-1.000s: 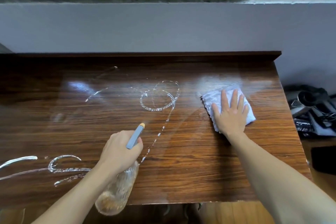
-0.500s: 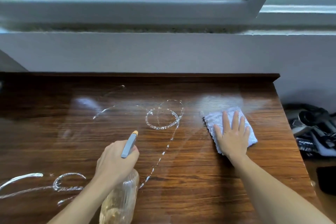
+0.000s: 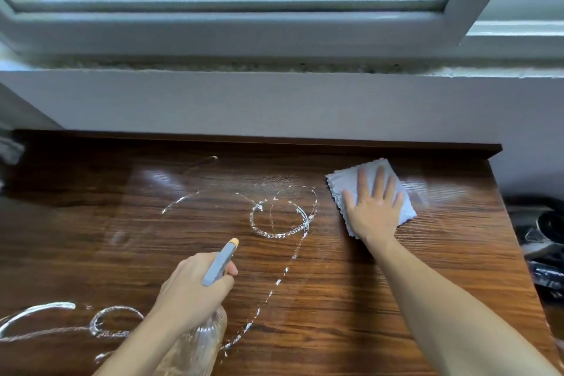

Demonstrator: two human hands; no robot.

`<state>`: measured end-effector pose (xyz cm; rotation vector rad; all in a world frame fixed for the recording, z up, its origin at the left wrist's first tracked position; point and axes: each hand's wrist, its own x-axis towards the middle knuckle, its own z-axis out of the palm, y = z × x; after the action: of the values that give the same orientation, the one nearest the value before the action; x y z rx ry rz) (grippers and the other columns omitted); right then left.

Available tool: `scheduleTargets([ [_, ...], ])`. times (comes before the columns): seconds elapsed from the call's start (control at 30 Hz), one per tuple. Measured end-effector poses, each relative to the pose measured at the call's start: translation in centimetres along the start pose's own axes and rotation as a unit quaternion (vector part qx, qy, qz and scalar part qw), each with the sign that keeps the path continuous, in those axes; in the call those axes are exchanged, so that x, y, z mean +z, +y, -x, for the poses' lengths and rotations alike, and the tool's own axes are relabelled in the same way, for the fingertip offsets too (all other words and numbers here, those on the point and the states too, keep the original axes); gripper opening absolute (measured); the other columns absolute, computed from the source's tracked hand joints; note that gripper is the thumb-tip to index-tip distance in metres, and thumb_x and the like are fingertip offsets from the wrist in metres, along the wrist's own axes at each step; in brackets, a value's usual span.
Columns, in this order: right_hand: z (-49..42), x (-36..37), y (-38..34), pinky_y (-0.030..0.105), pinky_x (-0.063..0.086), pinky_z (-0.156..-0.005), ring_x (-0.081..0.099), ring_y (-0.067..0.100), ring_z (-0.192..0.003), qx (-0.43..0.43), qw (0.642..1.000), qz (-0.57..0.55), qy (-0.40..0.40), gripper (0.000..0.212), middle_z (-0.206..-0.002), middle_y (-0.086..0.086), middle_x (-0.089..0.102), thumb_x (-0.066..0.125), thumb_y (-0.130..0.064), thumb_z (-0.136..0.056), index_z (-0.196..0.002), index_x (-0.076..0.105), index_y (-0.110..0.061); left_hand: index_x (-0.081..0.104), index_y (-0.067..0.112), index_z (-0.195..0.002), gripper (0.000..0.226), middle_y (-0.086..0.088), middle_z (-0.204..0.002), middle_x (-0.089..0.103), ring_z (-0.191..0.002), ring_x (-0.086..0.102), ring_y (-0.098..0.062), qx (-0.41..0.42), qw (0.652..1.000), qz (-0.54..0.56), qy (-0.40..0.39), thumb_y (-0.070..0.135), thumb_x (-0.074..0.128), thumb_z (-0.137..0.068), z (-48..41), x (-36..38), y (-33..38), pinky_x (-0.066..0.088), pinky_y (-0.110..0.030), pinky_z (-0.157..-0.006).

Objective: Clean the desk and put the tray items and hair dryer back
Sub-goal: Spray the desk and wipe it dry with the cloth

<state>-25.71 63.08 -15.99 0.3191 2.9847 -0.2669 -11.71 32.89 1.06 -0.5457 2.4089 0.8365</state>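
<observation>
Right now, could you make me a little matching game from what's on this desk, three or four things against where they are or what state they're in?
Things:
1. cloth
2. spray bottle
3. white ring of liquid
4. window frame

States or places:
A. above the desk's back edge
B. gripped in the left hand
C. wet on the wood, not wiped
D. flat under the right hand

Pairs: 1-D, 2-B, 3-C, 4-A

Under our right hand (image 3: 374, 210), the middle of the cloth (image 3: 351, 181) is covered. Our left hand's fingers (image 3: 227, 270) hide the spray bottle (image 3: 200, 345) neck, and its base runs off the bottom edge. The dark clutter (image 3: 540, 241) beyond the surface (image 3: 351, 299) is too blurred to tell.
</observation>
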Motion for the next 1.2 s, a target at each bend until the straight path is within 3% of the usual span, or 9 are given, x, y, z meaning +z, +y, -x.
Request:
scheduleTargets([
  [0.13, 2.7, 1.3, -6.3, 0.055, 0.007, -0.118, 0.011, 0.04, -0.151, -0.112, 0.993, 0.009, -0.022, 0.069, -0.166, 0.014, 0.012, 0.024, -0.061, -0.095, -0.158, 0.021, -0.031, 0.069, 0.037, -0.081, 0.012, 0.011, -0.078, 0.064, -0.071, 0.057, -0.01, 0.008, 1.0, -0.018, 0.002, 0.026, 0.066, -0.084, -0.3, -0.5, -0.6, 0.051, -0.034, -0.072],
  [0.27, 12.5, 4.8, -12.1, 0.055, 0.012, -0.118, 0.018, 0.038, -0.15, -0.278, 0.96, -0.019, -0.023, 0.069, -0.164, 0.012, 0.019, 0.042, -0.06, -0.092, -0.155, 0.03, -0.032, 0.069, 0.029, -0.082, 0.008, 0.01, -0.078, 0.063, -0.078, 0.059, -0.014, 0.003, 0.999, -0.047, -0.012, 0.026, 0.063, -0.086, -0.4, -1.5, -1.1, 0.049, -0.033, -0.073],
  [0.43, 17.0, 5.9, -10.2, 0.053, 0.014, -0.117, 0.021, 0.035, -0.151, -0.353, 0.935, 0.006, -0.023, 0.07, -0.165, 0.007, 0.019, 0.046, -0.063, -0.091, -0.154, 0.03, -0.038, 0.067, 0.031, -0.082, 0.009, 0.011, -0.08, 0.066, -0.082, 0.061, -0.01, 0.001, 0.995, -0.091, -0.051, 0.027, 0.059, -0.085, -0.8, -2.0, -1.3, 0.052, -0.033, -0.076],
  [0.57, 10.5, 3.9, -3.5, 0.055, 0.019, -0.115, 0.022, 0.042, -0.148, -0.229, 0.973, 0.013, 0.003, 0.066, -0.164, 0.014, 0.019, 0.044, -0.06, -0.093, -0.153, 0.035, -0.035, 0.066, 0.045, -0.082, 0.019, 0.015, -0.082, 0.067, -0.08, 0.062, -0.009, 0.006, 0.995, -0.074, -0.063, 0.026, 0.063, -0.084, -0.9, -1.8, -1.2, 0.053, -0.034, -0.077],
  [0.7, 2.9, 0.6, 3.8, 0.06, 0.024, -0.114, 0.019, 0.051, -0.145, -0.001, 0.998, 0.036, 0.044, 0.065, -0.158, 0.034, 0.019, 0.029, -0.062, -0.096, -0.153, 0.035, -0.033, 0.065, 0.043, -0.084, 0.019, 0.012, -0.074, 0.067, -0.071, 0.064, -0.01, 0.014, 0.995, -0.072, -0.07, 0.024, 0.062, -0.084, -1.0, -1.3, -1.4, 0.055, -0.038, -0.077],
  [0.8, 0.5, 0.3, 4.0, 0.056, 0.012, -0.12, 0.003, 0.041, -0.151, 0.107, 0.994, 0.004, 0.017, 0.067, -0.162, 0.028, 0.005, 0.023, -0.066, -0.097, -0.157, 0.018, -0.037, 0.066, 0.043, -0.084, 0.019, 0.013, -0.081, 0.067, -0.075, 0.064, -0.01, 0.007, 0.996, -0.055, -0.066, 0.024, 0.062, -0.085, -1.0, -1.1, -1.8, 0.056, -0.039, -0.078],
  [0.87, 0.6, 0.9, 1.5, 0.057, 0.012, -0.119, 0.004, 0.039, -0.152, 0.109, 0.994, -0.007, 0.032, 0.067, -0.162, 0.028, 0.008, 0.025, -0.064, -0.097, -0.157, 0.019, -0.035, 0.067, 0.043, -0.083, 0.019, 0.014, -0.083, 0.068, -0.08, 0.064, -0.01, 0.004, 0.997, -0.047, -0.065, 0.024, 0.063, -0.085, -1.0, -1.1, -2.2, 0.055, -0.039, -0.081],
  [1.0, 2.9, 2.6, -6.5, 0.059, 0.022, -0.114, 0.021, 0.042, -0.149, -0.017, 0.999, -0.025, 0.044, 0.067, -0.157, 0.031, 0.026, 0.033, -0.059, -0.094, -0.153, 0.037, -0.027, 0.067, 0.042, -0.081, 0.019, 0.012, -0.071, 0.067, -0.075, 0.062, -0.013, 0.0, 0.997, -0.052, -0.062, 0.025, 0.063, -0.085, -1.2, -1.5, -3.3, 0.054, -0.038, -0.077],
  [1.2, 12.6, 5.8, -19.5, 0.052, 0.012, -0.118, 0.017, 0.036, -0.151, -0.257, 0.965, -0.044, -0.015, 0.067, -0.162, 0.021, 0.022, 0.045, -0.059, -0.091, -0.152, 0.037, -0.033, 0.069, 0.033, -0.081, 0.009, 0.01, -0.076, 0.066, -0.079, 0.061, -0.014, -0.018, 0.998, -0.054, -0.034, 0.026, 0.064, -0.085, -1.5, -3.8, -5.2, 0.053, -0.036, -0.079],
])
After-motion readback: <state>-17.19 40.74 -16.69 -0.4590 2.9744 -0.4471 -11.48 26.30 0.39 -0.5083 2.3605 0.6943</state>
